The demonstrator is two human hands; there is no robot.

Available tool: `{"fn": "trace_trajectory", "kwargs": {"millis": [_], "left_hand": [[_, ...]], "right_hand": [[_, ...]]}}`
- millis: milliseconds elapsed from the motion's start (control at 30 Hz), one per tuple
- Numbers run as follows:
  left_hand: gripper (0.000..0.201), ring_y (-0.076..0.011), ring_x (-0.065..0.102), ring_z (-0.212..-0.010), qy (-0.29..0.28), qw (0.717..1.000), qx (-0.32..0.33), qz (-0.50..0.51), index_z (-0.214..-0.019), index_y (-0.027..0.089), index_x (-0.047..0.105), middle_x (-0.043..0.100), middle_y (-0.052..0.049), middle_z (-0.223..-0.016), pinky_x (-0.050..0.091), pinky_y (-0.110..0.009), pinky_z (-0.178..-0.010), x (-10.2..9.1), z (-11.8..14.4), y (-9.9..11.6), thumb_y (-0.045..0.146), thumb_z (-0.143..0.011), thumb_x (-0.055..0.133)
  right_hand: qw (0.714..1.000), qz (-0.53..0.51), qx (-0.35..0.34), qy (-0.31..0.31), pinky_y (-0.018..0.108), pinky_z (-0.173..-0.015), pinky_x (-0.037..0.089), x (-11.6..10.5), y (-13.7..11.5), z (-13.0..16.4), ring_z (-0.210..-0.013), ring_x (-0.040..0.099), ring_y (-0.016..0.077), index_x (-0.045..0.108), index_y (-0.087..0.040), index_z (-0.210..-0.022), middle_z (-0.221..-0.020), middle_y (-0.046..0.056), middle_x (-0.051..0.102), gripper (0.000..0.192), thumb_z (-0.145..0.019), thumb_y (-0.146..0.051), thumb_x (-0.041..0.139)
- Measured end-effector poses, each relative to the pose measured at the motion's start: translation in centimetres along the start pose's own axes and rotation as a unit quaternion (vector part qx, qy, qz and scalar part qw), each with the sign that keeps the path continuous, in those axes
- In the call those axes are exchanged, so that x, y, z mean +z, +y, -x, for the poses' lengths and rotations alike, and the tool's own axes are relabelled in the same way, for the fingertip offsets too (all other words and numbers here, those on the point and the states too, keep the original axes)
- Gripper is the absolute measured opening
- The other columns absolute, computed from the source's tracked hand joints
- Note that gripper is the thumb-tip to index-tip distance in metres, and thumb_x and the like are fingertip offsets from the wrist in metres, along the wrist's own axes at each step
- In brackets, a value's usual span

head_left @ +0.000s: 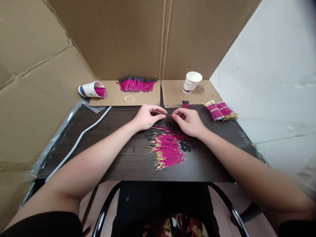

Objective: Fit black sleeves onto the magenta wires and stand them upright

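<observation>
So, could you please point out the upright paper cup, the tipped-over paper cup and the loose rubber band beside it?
upright paper cup [191, 83]: head view, on its side wall.
tipped-over paper cup [89, 89]: head view, on its side.
rubber band [129, 98]: head view, on its ring.

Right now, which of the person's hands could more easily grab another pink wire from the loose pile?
Probably the right hand: it sits directly above the loose pile, while the left hand sits off its left edge.

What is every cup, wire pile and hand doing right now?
Left cup: tipped over, pink wires inside.
Right cup: upright.
Loose wires: scattered on table.
Bundles: banded, lying flat.
Left hand: pinching one wire.
Right hand: pinching the same wire.
</observation>
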State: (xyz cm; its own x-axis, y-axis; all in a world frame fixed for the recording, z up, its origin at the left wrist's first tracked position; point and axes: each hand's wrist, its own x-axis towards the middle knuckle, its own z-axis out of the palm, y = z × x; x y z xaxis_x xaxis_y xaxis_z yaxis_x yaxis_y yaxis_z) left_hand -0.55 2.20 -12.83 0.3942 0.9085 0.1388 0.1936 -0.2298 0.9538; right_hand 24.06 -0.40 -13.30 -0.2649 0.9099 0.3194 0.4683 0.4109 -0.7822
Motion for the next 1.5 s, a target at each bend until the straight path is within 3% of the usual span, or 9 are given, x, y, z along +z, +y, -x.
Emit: {"fn": "trace_trajectory", "kwargs": {"millis": [933, 1500], "left_hand": [[0.022, -0.0237, 0.081, -0.094, 0.002, 1.000, 0.003, -0.018, -0.107, 0.016, 0.088, 0.086, -0.010, -0.101, 0.064, -0.039, -0.092, -0.08, -0.06, -0.06, 0.027, -0.088, 0.089], [0.025, -0.0230, 0.083, -0.093, -0.030, 0.999, 0.002, 0.019, -0.112, 0.013, 0.083, 0.086, -0.012, -0.097, 0.065, -0.042, -0.099, -0.20, -0.18, -0.38, 0.032, -0.097, 0.081]], "right_hand": [[1.000, -0.009, -0.014, -0.005, 0.035, -0.070, 0.050, -0.03, 0.16, -0.07, -0.072, 0.068, 0.0225, 0.079, -0.020, -0.092, -0.083, 0.006, 0.077, 0.026, -0.104, -0.040, 0.067], [1.000, -0.022, -0.008, -0.005, 0.036, -0.070, 0.051, 0.01, 0.04, -0.02, -0.072, 0.068, 0.0225, 0.080, -0.020, -0.093, -0.084, 0.007, 0.077, 0.025, -0.102, -0.039, 0.067]]}}
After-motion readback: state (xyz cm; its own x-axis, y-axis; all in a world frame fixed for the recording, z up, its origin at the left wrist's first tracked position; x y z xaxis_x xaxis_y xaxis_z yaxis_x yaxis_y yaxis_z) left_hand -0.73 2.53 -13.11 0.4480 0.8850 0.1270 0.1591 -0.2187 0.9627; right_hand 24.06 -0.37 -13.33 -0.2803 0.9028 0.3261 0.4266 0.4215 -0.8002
